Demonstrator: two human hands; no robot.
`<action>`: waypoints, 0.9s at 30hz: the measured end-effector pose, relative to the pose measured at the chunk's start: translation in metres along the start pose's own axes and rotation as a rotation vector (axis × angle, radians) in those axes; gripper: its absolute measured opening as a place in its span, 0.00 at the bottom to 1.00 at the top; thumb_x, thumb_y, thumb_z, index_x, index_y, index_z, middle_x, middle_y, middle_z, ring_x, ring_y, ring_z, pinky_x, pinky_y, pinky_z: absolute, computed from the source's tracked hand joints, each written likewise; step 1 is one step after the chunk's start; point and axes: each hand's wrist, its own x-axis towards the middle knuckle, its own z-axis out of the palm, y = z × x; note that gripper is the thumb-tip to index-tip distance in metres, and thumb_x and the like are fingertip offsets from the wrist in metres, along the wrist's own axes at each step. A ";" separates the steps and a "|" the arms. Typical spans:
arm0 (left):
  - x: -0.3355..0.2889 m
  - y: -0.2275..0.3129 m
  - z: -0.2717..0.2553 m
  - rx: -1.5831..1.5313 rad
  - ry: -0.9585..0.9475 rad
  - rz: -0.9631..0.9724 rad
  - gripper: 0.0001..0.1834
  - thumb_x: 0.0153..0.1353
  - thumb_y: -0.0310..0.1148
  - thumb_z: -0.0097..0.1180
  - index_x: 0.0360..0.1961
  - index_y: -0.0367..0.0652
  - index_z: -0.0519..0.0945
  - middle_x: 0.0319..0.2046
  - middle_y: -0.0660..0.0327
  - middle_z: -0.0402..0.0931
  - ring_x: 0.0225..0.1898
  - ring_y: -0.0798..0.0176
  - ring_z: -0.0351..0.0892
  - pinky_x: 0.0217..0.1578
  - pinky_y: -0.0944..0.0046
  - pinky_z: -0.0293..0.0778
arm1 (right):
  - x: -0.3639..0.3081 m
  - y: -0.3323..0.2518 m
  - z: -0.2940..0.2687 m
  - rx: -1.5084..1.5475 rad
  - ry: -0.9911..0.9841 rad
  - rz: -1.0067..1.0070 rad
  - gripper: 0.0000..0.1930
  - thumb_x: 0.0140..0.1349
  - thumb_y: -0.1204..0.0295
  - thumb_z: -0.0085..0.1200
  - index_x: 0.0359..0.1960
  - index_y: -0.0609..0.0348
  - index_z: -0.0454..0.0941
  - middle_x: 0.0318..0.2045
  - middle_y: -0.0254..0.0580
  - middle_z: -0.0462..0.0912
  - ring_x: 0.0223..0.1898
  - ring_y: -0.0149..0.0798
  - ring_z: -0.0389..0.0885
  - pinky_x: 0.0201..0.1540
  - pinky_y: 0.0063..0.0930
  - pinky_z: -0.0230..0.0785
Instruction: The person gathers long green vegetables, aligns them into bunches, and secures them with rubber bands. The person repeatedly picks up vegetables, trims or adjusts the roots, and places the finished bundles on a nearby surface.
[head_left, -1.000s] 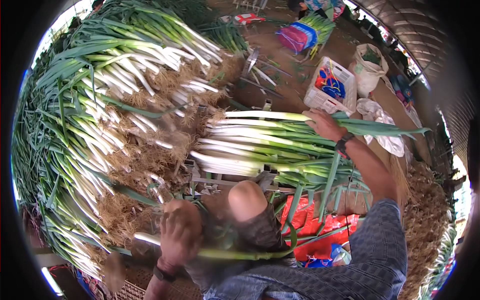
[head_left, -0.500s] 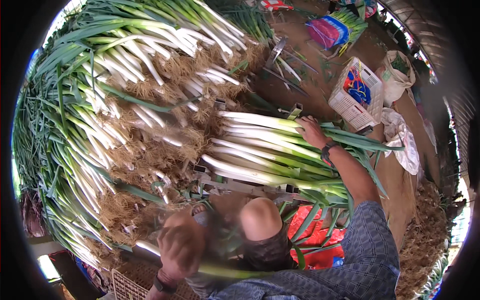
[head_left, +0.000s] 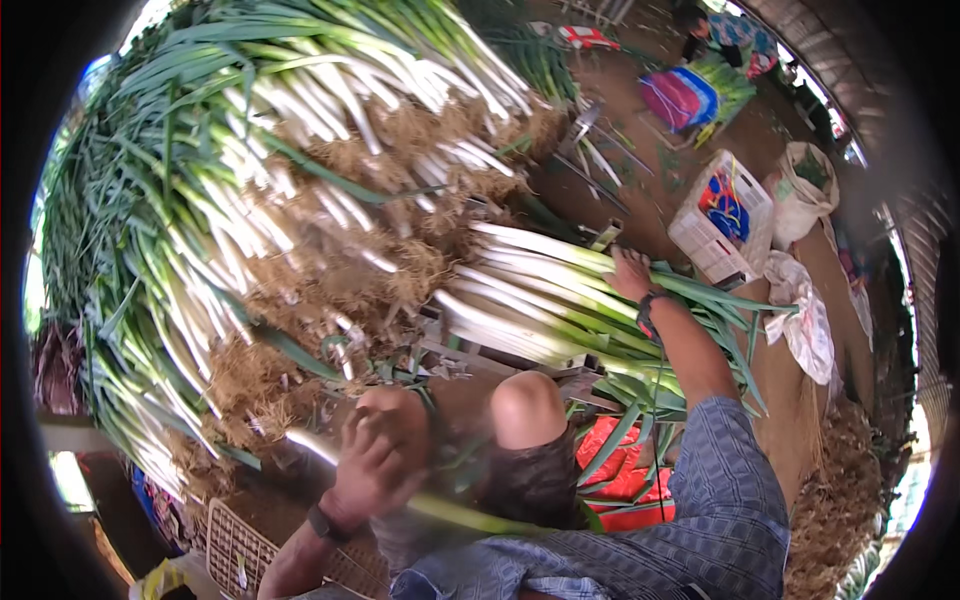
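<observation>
A loose leek point(head_left: 312, 446) lies slantwise across my lap, white end to the left and green part to the right. My left hand point(head_left: 378, 462), smeared by motion, covers its middle with curled fingers that appear closed round it. My right hand point(head_left: 630, 275) reaches over a row of leeks point(head_left: 530, 285) lying side by side on a low metal frame point(head_left: 470, 362). Its fingers bend over the green part of the farthest stalks, beside a short metal post point(head_left: 606, 235). The roots of this row are not visible.
A large heap of rooted leeks point(head_left: 200, 200) fills the left and far side. Farther right are a white crate point(head_left: 690, 230) with blue and red cords, a sack point(head_left: 803, 190) and a white bag point(head_left: 800, 320). A person point(head_left: 700, 30) is at the far right, beside bundled greens.
My left hand and the loose leek have moved up in the picture. The view has shifted, bringing the far person into sight. My right hand stays on the row of leeks.
</observation>
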 end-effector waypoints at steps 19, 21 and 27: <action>0.026 -0.007 -0.008 0.253 0.014 0.307 0.15 0.54 0.36 0.63 0.42 0.44 0.81 0.43 0.61 0.82 0.46 0.55 0.83 0.50 0.55 0.79 | -0.283 -0.213 -0.197 0.678 -0.347 -0.626 0.20 0.69 0.68 0.62 0.59 0.62 0.77 0.39 0.56 0.84 0.39 0.54 0.85 0.43 0.40 0.76; 0.015 -0.059 -0.019 0.315 0.017 0.228 0.14 0.55 0.32 0.62 0.44 0.48 0.83 0.34 0.63 0.82 0.35 0.57 0.84 0.36 0.56 0.81 | -0.281 -0.192 -0.207 0.576 -0.343 -0.587 0.19 0.68 0.70 0.62 0.58 0.62 0.78 0.40 0.56 0.84 0.39 0.53 0.85 0.43 0.41 0.76; -0.078 -0.190 -0.076 0.521 0.192 -0.649 0.16 0.72 0.42 0.56 0.48 0.41 0.83 0.28 0.49 0.84 0.29 0.48 0.85 0.30 0.49 0.77 | -0.251 -0.095 -0.241 0.522 -0.094 -0.309 0.21 0.67 0.64 0.63 0.55 0.67 0.79 0.42 0.63 0.86 0.41 0.61 0.86 0.45 0.46 0.77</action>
